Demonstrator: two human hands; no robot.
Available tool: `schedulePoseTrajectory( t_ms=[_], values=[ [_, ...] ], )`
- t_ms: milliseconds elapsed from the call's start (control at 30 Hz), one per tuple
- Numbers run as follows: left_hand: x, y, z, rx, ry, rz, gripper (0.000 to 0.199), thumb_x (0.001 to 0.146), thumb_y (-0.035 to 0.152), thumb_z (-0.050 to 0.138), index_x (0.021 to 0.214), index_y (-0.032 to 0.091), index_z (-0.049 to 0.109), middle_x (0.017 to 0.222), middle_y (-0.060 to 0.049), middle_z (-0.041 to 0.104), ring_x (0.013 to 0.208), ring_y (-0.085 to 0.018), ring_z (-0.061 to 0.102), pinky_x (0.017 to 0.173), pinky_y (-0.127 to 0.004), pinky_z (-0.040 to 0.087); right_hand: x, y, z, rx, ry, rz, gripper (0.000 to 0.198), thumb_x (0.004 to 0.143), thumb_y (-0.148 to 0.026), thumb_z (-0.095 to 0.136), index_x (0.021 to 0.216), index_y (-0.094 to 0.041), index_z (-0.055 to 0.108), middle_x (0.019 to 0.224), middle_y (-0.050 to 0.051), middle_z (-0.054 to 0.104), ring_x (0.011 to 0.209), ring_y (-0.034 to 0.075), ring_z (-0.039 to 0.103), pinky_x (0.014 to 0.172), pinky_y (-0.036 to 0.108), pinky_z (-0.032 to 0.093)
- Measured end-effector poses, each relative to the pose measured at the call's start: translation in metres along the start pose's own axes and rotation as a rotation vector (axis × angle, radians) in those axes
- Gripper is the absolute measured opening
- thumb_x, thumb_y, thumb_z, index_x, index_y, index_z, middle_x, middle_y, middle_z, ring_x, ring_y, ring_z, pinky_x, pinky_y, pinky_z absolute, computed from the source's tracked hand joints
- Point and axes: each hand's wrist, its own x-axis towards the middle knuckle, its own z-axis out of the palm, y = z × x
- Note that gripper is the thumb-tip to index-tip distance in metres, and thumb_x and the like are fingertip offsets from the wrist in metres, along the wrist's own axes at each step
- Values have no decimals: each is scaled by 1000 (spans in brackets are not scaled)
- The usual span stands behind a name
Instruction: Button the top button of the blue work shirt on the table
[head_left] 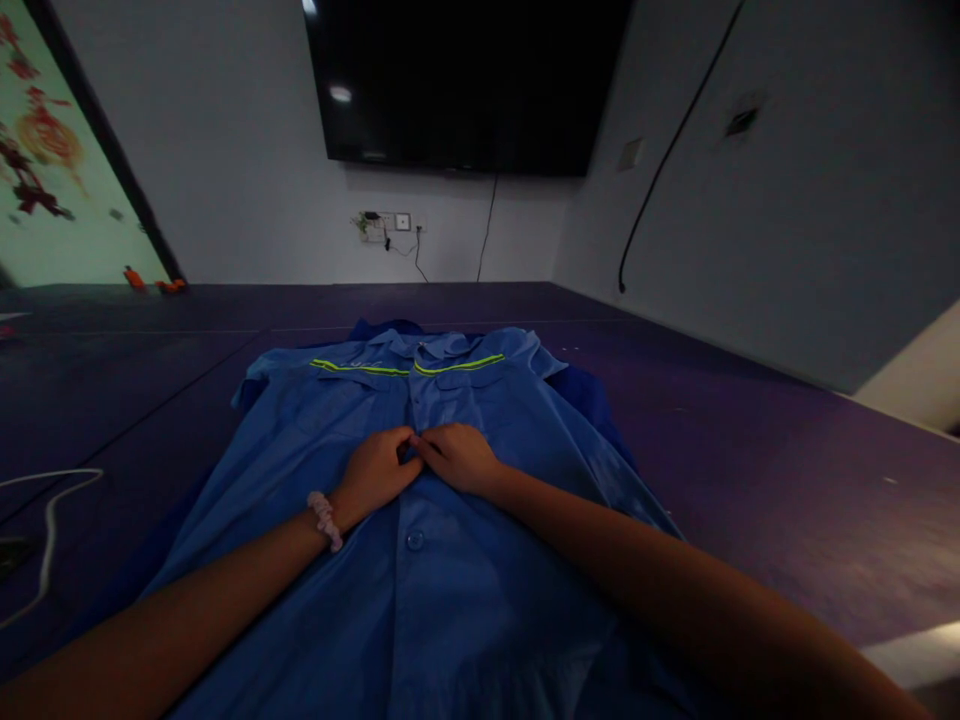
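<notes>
A blue short-sleeved button-up shirt (300, 450) lies spread front side up, its collar at the far end and yellow-green stripes across the chest. My left hand (379, 467), with a pink scrunchie (325, 521) at the wrist, pinches the front placket near the middle. Against it, my right hand (459, 458) pinches the same strip of cloth, and the fingertips of both meet. Whatever button sits between the fingers is hidden. Below the hands a round button (415, 540) shows on the placket.
Darker blue cloth (589, 400) shows from under the shirt. The purple surface (750, 480) stretches around it to the walls. A white cable (51, 530) lies at the left. On the wall hangs a large black screen (472, 80), and a black cord (675, 140) dangles at the right.
</notes>
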Motion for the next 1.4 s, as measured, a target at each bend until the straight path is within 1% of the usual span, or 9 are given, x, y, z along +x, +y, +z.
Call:
schedulePoseTrajectory(
  t_ms=[200,367,767,1033,1233,1400],
  values=[
    [1,-1,1,16,-4,11,8,74,23,51,70,18,55,59,3,53,54,-12,47,50,-22,28,0,-2,-1,-2,-14,29,42,96,-39,31,86,-18,66,83,4,68,73,13,60,57,23,31],
    [1,-2,1,7,-1,18,8,74,23,51,68,18,54,58,3,52,54,-12,47,50,-22,27,0,-2,-2,11,-21,22,41,96,-38,31,88,-18,67,85,4,68,75,13,60,60,23,32],
    [0,1,-1,16,-5,8,8,74,20,50,68,18,54,59,3,53,54,-11,47,50,-21,28,0,-2,-2,11,-19,19,41,96,-38,31,86,-17,66,83,4,68,75,14,60,59,23,32],
    [1,-4,2,31,-6,28,7,74,21,49,69,18,53,59,3,52,53,-11,47,50,-22,27,0,-3,-3,12,-40,35,40,96,-38,32,88,-18,66,85,4,68,79,14,61,60,23,33],
    [0,-2,1,32,-12,14,6,73,21,50,70,18,54,60,3,53,55,-12,47,51,-22,27,0,-3,-3,-7,-33,35,42,96,-39,31,87,-18,66,84,5,68,76,14,60,59,23,32],
    [1,-5,3,43,-6,41,7,74,21,49,72,18,55,62,2,54,55,-12,48,51,-22,28,0,-3,-2,4,-28,29,41,96,-38,31,87,-17,66,83,4,68,74,14,60,59,23,32]
  ],
)
